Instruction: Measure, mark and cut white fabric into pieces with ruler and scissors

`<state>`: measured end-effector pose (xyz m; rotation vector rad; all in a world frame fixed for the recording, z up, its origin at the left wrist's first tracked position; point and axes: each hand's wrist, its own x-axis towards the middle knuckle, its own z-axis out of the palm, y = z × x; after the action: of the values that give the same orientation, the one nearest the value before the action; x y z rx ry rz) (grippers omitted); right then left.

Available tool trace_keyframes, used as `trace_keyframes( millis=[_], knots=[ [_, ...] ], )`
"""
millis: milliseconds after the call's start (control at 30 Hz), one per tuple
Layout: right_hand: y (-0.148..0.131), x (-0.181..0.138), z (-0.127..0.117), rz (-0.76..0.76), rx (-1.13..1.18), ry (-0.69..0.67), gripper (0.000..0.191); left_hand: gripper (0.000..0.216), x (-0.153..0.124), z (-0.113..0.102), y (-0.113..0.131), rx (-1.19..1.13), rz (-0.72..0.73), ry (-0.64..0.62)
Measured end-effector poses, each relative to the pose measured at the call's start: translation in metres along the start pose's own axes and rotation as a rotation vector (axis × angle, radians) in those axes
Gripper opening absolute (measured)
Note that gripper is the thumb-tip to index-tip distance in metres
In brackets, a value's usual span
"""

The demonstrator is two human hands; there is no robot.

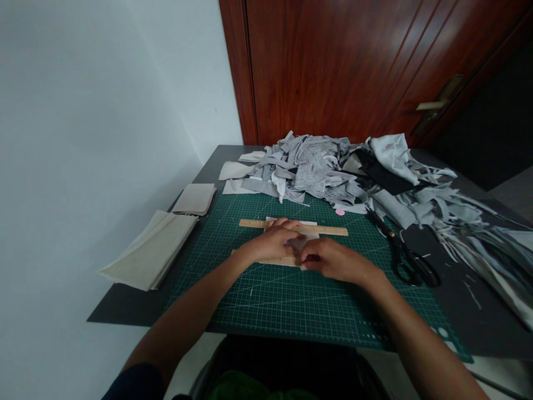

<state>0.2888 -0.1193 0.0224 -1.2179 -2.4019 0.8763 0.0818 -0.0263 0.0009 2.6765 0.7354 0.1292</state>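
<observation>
A white piece of fabric (310, 236) lies on the green cutting mat (291, 303), with a wooden ruler (328, 229) across its far part. A second wooden ruler (275, 260) runs along its near edge. My left hand (275, 241) rests over the fabric with fingers spread, reaching to the far ruler, its thumb side close to the near one. At the near right corner of the fabric, my right hand (327, 258) has its fingertips pinched together by the near ruler's end. What lies between those fingertips is too small to make out.
Black scissors (406, 258) lie right of my right hand, partly on the mat. Grey fabric scraps (312, 166) heap along the back and right. Folded pale cloths (152, 250) sit at the left table edge. A pink disc (340, 212) lies near the scraps.
</observation>
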Motion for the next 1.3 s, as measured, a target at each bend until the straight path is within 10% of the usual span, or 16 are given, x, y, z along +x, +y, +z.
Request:
trace_keyframes(
  millis=[533,1300],
  knots=[
    [0.004,0.007,0.019,0.002,0.072,0.024,0.021,0.047,-0.007,0.019,0.026,0.079,-0.048,0.186],
    [0.002,0.008,0.019,0.057,0.118,0.026,0.023,0.061,-0.008,0.026,0.033,0.102,-0.184,0.104]
  ],
)
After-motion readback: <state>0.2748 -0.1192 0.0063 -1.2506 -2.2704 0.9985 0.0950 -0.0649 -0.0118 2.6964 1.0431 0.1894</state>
